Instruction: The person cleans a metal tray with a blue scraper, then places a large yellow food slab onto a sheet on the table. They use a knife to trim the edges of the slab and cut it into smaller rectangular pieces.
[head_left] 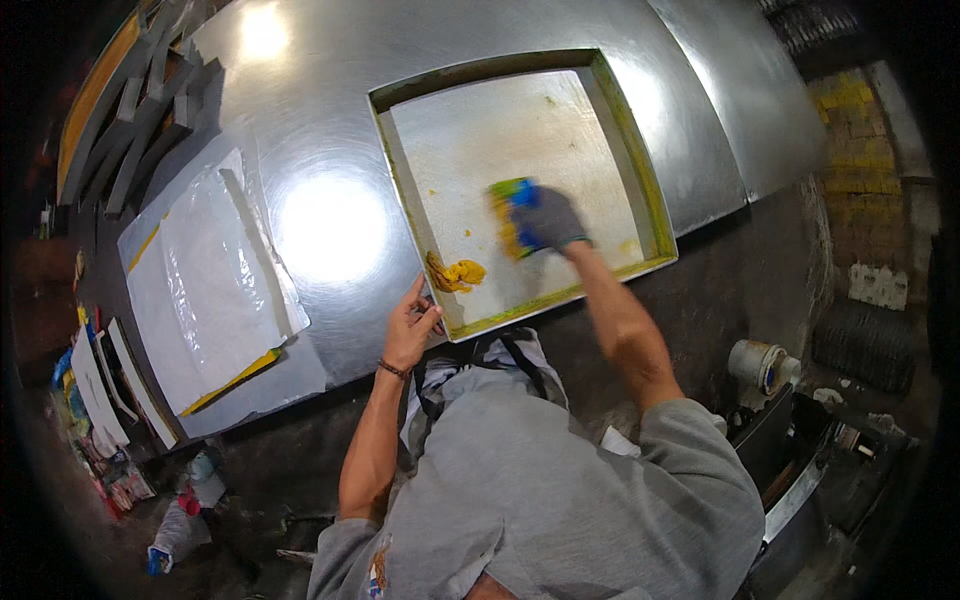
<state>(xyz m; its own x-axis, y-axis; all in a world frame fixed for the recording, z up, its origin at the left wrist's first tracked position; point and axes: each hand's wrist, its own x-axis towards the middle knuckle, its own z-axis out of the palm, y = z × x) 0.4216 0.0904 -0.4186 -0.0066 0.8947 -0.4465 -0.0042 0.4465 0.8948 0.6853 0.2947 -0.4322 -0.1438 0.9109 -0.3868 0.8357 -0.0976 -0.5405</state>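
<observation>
A screen printing frame [658,205] with yellow-green stained sides lies tilted across the metal table, its pale mesh [490,125] facing up. At its near left corner my bare left hand [410,325] grips the outer side, index finger stretched along the edge. My right hand [555,218], in a grey glove, is over the middle of the mesh. It presses a rag [512,205] coloured blue, green and yellow, smeared by motion; its fingertips are partly hidden. A crumpled yellow-stained cloth [457,273] rests inside the frame's near left corner, beside my left hand.
White sheets under clear plastic [205,290] lie on the table's left. Grey metal bars [150,115] are stacked at the far left. The table's near edge runs in front of me. A white bucket [757,365] stands low on the right, near a black open box [790,450].
</observation>
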